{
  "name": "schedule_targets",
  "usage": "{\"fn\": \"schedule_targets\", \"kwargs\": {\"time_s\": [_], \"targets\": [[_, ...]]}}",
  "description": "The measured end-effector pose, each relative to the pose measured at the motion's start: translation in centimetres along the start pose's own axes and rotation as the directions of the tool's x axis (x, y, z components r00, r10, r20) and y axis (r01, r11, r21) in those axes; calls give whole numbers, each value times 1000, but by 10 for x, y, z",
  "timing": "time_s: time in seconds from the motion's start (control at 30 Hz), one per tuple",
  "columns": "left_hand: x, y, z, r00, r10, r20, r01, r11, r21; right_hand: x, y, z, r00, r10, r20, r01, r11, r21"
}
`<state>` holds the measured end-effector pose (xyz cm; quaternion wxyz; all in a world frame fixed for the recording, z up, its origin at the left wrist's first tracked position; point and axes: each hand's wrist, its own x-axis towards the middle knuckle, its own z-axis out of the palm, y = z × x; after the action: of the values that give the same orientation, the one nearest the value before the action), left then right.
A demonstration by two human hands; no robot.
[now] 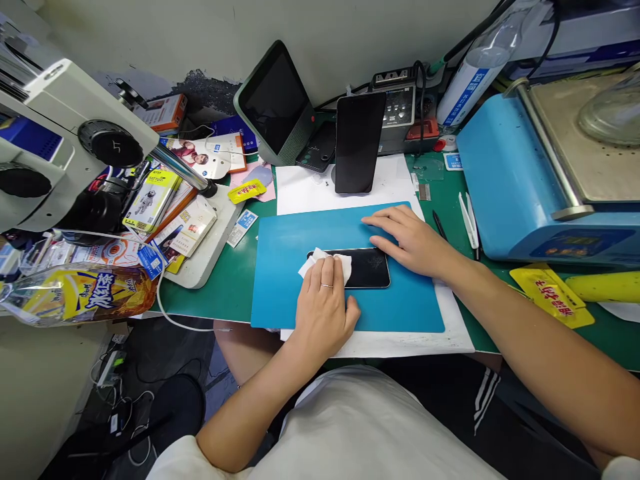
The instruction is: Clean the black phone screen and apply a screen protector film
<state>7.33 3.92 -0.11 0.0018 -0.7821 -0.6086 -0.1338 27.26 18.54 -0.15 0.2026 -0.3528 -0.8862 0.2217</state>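
A black smartphone (369, 269) lies flat, screen side up, on a blue mat (280, 267), with faint marks or smears on its glass. My left hand (325, 303) presses a crumpled white tissue (343, 267) onto the phone's left end, which is partly hidden under hand and tissue. A ring shows on one of its fingers. My right hand (407, 240) rests at the phone's upper right corner, fingers stretched out and spread over the mat, holding nothing.
Behind the mat a second phone (360, 143) stands upright near a grey-green screen device (275, 100). A microscope (95, 127), a drink bottle (80, 293) and small boxes crowd the left. Tweezers (469, 220), a blue machine (505, 180) and a yellow packet (553, 295) lie right.
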Motion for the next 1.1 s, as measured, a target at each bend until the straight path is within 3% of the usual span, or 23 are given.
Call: {"fn": "schedule_targets", "kwargs": {"time_s": [0.43, 0.57, 0.8, 0.97, 1.1], "targets": [[5, -3, -1, 1000, 1, 22, 0, 1000, -24, -1, 2, 2, 1000, -18, -4, 18, 1000, -22], [-4, -8, -10, 999, -9, 46, 12, 999, -47, -1, 2, 1, 1000, -17, -3, 17, 1000, -25], [-41, -35, -27, 994, -102, 43, 108, 980, -166, 1, 1, 0, 1000, 7, 15, -6, 1000, -27], [-40, -59, -20, 994, -104, -38, 90, 960, -265, 6, -7, -9, 999, 23, 48, -21, 999, -43], [-34, -78, -22, 997, -55, -58, 36, 957, -289, 12, -34, -13, 991, -34, 131, 42, 997, -60]]}}
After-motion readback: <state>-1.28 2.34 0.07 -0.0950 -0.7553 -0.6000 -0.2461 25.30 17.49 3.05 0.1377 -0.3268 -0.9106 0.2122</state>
